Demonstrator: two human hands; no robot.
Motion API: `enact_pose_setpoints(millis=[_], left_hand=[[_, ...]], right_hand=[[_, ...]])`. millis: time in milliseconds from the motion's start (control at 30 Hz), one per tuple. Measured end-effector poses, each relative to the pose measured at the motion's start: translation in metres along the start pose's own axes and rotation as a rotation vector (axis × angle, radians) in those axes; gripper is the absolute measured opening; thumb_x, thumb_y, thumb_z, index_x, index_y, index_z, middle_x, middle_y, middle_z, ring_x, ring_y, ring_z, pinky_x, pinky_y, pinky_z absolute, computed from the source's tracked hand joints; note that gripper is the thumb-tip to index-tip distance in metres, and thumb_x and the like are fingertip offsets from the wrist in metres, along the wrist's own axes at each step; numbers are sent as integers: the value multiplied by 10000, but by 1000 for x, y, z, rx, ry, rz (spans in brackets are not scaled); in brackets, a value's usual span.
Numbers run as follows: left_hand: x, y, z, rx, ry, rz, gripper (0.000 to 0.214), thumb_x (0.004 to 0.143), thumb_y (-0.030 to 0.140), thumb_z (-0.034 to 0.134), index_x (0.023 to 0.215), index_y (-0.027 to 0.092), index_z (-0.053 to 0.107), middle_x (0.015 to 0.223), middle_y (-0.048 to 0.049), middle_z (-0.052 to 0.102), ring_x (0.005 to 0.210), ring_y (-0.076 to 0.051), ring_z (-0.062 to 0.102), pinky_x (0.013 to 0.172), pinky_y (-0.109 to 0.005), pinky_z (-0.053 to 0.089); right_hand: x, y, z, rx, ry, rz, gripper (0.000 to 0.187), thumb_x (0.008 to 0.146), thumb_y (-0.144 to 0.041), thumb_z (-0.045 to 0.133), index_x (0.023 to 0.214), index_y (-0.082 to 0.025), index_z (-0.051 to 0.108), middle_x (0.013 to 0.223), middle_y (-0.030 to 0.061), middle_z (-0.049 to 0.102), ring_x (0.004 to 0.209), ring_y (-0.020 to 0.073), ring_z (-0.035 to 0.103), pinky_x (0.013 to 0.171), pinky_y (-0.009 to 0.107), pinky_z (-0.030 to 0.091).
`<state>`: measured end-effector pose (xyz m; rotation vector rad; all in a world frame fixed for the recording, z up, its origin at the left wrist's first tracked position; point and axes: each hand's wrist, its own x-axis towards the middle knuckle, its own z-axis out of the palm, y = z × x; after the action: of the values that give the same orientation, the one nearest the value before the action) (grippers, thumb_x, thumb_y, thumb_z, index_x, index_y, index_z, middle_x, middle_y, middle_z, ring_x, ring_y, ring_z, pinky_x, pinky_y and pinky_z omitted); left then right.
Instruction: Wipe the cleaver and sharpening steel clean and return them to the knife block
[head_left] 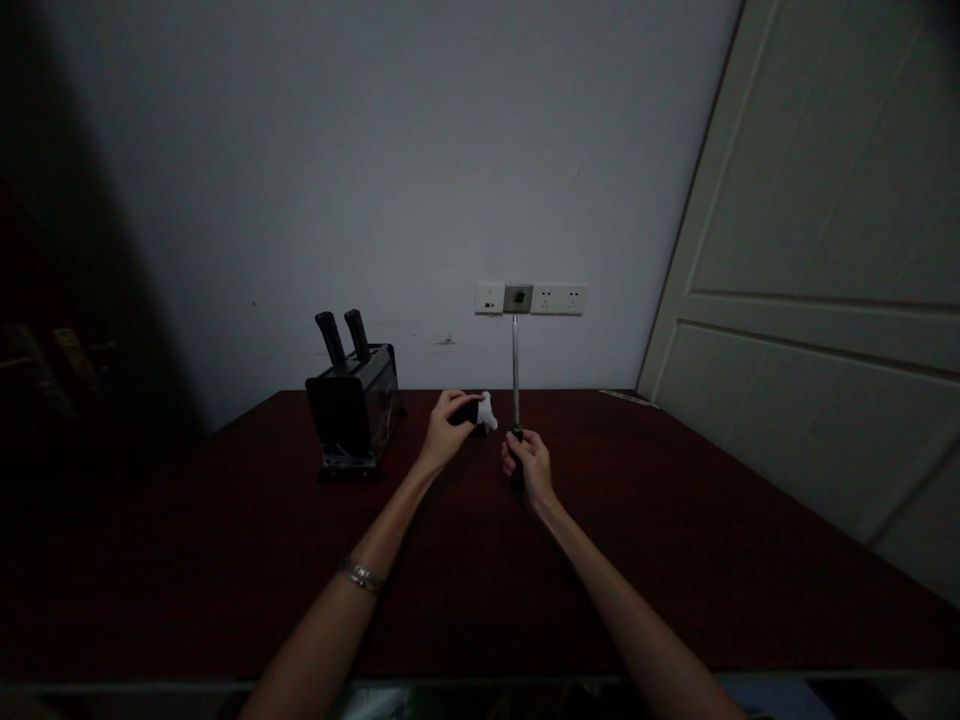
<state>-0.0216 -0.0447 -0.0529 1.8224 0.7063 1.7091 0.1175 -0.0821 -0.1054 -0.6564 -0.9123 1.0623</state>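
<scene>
1. Rod points upward over the table, its dark handle gripped by the right hand; a firm grip should steady it.
2. The left hand pinches a white-ended dark item, apart from the rod; light, even finger pressure should suit.

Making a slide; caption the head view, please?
Left grip on a black and white item, right grip holding an upright metal rod by its handle; a black holder stands at left.
</scene>
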Motion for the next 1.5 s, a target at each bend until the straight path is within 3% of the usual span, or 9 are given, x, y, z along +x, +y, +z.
enact_pose_setpoints(millis=[133,267,433,733,933,1100,1300,1367,1500], left_hand=[[-7,13,6,95,-70,122,442,636,9,538,988,238,680,994,-47,614,967,-185,552,882,-290,388],[-15,18,14,86,-164,80,476,633,-4,528,1047,215,615,987,-53,650,919,-192,598,818,-282,421],[-15,18,15,73,-294,29,415,630,-27,464,954,188,608,831,-24,676,764,-157,617,686,-229,418],[-4,2,0,49,-281,-43,345,572,-21,480,827,163,622,725,2,621,667,-123,557,602,-194,378],[0,5,2,-146,-69,-90,284,555,21,566,797,162,607,787,-17,616,760,-151,568,699,-225,417],[-3,7,4,-96,-256,-85,316,574,9,528,839,160,610,774,-13,622,720,-136,567,654,-209,407],[-12,-25,0,18,-399,-132,316,564,3,470,791,154,631,727,-3,625,676,-126,559,626,-206,410],[-10,-32,-2,-28,-316,-194,299,554,19,495,786,153,628,719,-2,627,673,-128,564,631,-212,417],[1,-33,-11,-87,-13,-251,293,481,24,606,742,159,619,724,1,634,724,-150,582,701,-238,431]], right_hand=[[-1,2,1,-21,-14,-9,364,619,-391,695,774,-216,416,553,-70,543,388,57,407,322,161,317],[-1,6,1,-46,-28,-17,359,604,-351,694,784,-220,413,521,-89,519,380,57,404,315,154,315],[-2,7,1,-58,-47,-27,376,608,-382,684,802,-221,406,530,-95,519,366,51,397,308,148,307],[-6,2,4,-75,-81,-34,361,633,-386,686,788,-219,406,547,-69,559,377,57,406,309,151,312],[-5,0,5,-78,-82,-49,344,644,-385,680,788,-218,415,552,-75,548,386,54,404,308,149,311],[-6,0,6,-88,-74,-44,354,630,-379,685,800,-212,423,534,-74,547,366,53,401,295,147,301],[-7,-9,9,-82,-103,-73,350,639,-401,692,794,-210,444,539,-69,542,384,57,407,316,162,332],[-7,-12,9,-84,-97,-98,347,641,-400,694,800,-210,451,552,-63,557,394,62,416,325,166,339],[-6,-13,8,-100,-94,-132,315,673,-410,671,800,-208,465,634,-17,634,441,83,466,382,198,387]])
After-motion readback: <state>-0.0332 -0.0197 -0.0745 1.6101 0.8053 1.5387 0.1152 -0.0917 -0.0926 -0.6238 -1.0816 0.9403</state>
